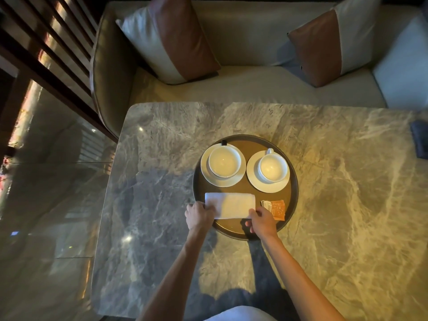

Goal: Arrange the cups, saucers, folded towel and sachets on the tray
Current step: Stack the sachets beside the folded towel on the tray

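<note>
A round dark tray (293,181) rests on the marble table. At its back stand two white cups, the left cup (224,161) on a saucer (206,174) and the right cup (272,167) on a saucer (253,179). A white folded towel (231,204) lies across the tray's front left. My left hand (199,215) grips its left end and my right hand (261,220) holds its near right corner. Orange and beige sachets (275,208) lie just right of the towel, partly behind my right hand.
The grey marble table (347,181) stretches wide around the tray. A dark blue item (420,139) lies at the table's right edge. Behind the table stands a beige sofa (254,89) with two brown and white cushions. A glossy floor lies to the left.
</note>
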A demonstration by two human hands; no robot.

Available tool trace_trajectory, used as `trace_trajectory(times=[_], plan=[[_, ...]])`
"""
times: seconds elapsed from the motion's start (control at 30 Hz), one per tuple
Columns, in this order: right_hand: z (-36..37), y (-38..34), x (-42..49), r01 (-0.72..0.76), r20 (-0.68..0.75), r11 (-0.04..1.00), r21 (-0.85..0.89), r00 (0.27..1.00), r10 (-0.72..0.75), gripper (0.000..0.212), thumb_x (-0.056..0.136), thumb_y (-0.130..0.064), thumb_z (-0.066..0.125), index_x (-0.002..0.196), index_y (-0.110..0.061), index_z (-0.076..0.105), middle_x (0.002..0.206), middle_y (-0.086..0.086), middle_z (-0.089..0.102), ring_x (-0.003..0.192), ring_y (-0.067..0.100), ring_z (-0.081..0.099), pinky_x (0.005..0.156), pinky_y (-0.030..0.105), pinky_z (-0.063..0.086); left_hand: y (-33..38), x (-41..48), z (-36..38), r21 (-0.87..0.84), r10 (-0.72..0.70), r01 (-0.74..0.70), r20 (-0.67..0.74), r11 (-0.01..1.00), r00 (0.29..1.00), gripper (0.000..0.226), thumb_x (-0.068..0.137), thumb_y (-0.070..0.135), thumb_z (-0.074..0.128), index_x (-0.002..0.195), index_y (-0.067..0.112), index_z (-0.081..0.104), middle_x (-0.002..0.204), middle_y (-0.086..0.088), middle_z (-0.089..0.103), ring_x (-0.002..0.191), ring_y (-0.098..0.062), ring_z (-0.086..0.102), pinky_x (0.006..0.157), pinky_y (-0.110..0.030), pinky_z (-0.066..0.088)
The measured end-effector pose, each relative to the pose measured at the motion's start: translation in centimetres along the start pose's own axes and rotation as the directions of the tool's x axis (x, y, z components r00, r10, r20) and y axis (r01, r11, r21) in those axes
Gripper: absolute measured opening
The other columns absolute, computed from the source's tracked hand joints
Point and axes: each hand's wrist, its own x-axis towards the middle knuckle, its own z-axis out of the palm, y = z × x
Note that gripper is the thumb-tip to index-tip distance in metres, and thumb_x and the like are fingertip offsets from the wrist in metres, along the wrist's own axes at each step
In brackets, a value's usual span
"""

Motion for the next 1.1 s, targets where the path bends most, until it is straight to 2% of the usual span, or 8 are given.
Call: trace_trajectory(times=[0.13, 0.27, 0.37, 0.43, 0.5, 0.63, 0.83, 1.1], plan=[[-0.3, -0.1, -0.2, 0.051, 0.057, 0.996, -0.079, 0.997, -0.047, 0.029, 0.101, -0.028, 0.049, 0.113, -0.006, 0.063, 0.070, 0.003, 0.067, 0.039, 0.003, 0.055, 0.037, 0.011, 0.038, -0.3, -0.2, -0.1, 0.008, -0.004, 0.004, -0.032, 1.000, 0.999, 0.030, 0.088, 0.015, 0.050, 0.113, 0.004, 0.063, 0.124, -0.021, 0.054, 0.119, -0.037, 0.044, 0.104, -0.042, 0.036], [-1.4, -0.8, -1.2, 0.186, -0.008, 0.937, -0.296, 0.980, -0.197, 0.027, 0.100, -0.028, 0.050, 0.118, -0.013, 0.062, 0.101, 0.007, 0.070, 0.072, 0.016, 0.069, 0.060, 0.025, 0.054, -0.7, -1.4, 0.6, 0.168, 0.177, -0.147, -0.180, 0.975, 0.968, 0.038, 0.091, 0.026, 0.050, 0.124, 0.007, 0.050, 0.123, -0.019, 0.051, 0.113, -0.037, 0.048, 0.096, -0.043, 0.039], [-1.8, -0.4, -2.4, 0.412, -0.072, 0.702, -0.581, 0.833, -0.549, 0.017, 0.098, -0.027, 0.052, 0.113, -0.020, 0.057, 0.105, 0.002, 0.068, 0.097, 0.020, 0.066, 0.079, 0.031, 0.055, -1.9, -2.3, 1.6, 0.496, 0.555, -0.407, -0.193, 0.767, 0.810, 0.053, 0.090, 0.031, 0.050, 0.138, 0.010, 0.043, 0.134, -0.016, 0.051, 0.122, -0.033, 0.050, 0.099, -0.044, 0.046], [-1.3, 0.6, -2.8, 0.492, 0.042, 0.454, -0.743, 0.711, -0.701, 0.042, 0.097, -0.033, 0.052, 0.135, -0.021, 0.044, 0.128, 0.002, 0.060, 0.116, 0.022, 0.058, 0.091, 0.033, 0.050, -2.9, -2.4, 2.4, 0.603, 0.646, -0.480, -0.077, 0.637, 0.760, 0.062, 0.092, 0.033, 0.045, 0.149, 0.011, 0.032, 0.153, -0.017, 0.035, 0.142, -0.036, 0.033, 0.113, -0.048, 0.036], [-0.6, 2.0, -2.6, 0.471, 0.158, 0.299, -0.830, 0.712, -0.684, 0.068, 0.096, -0.046, 0.048, 0.154, -0.022, 0.023, 0.158, 0.004, 0.033, 0.145, 0.032, 0.030, 0.113, 0.045, 0.034, -3.7, -2.4, 3.0, 0.639, 0.658, -0.505, -0.002, 0.580, 0.753, 0.067, 0.094, 0.034, 0.042, 0.153, 0.010, 0.022, 0.161, -0.017, 0.018, 0.149, -0.034, 0.017, 0.118, -0.052, 0.026], [-0.3, 4.8, -0.9, 0.432, 0.246, 0.187, -0.882, 0.762, -0.599, 0.077, 0.093, -0.062, 0.035, 0.157, -0.024, 0.016, 0.165, 0.005, 0.013, 0.152, 0.036, 0.001, 0.120, 0.059, 0.005, -4.9, -2.4, 3.9, 0.639, 0.631, -0.520, 0.070, 0.567, 0.773, 0.072, 0.094, 0.041, 0.049, 0.154, 0.014, 0.018, 0.161, -0.014, 0.013, 0.149, -0.033, 0.015, 0.115, -0.055, 0.029], [-0.1, 4.9, 0.0, 0.422, 0.265, 0.164, -0.891, 0.780, -0.566, 0.076, 0.093, -0.059, 0.043, 0.156, -0.023, 0.021, 0.164, 0.006, 0.016, 0.152, 0.036, 0.006, 0.119, 0.061, 0.008, -5.2, -1.5, 3.9, 0.710, 0.580, -0.493, 0.145, 0.503, 0.801, 0.074, 0.098, 0.048, 0.030, 0.155, 0.018, -0.006, 0.162, -0.011, -0.012, 0.150, -0.032, -0.010, 0.119, -0.057, 0.011], [-4.9, 5.5, -0.4, 0.328, 0.031, 0.379, -0.865, 0.789, -0.613, 0.069, 0.097, -0.051, 0.025, 0.157, -0.019, 0.016, 0.165, 0.007, 0.014, 0.153, 0.031, 0.003, 0.121, 0.055, 0.004, -1.4, -4.8, 6.7, 0.681, 0.678, -0.578, 0.161, 0.449, 0.717, 0.075, 0.086, 0.039, 0.061, 0.150, 0.014, 0.033, 0.158, -0.016, 0.028, 0.145, -0.036, 0.026, 0.118, -0.059, 0.018]])
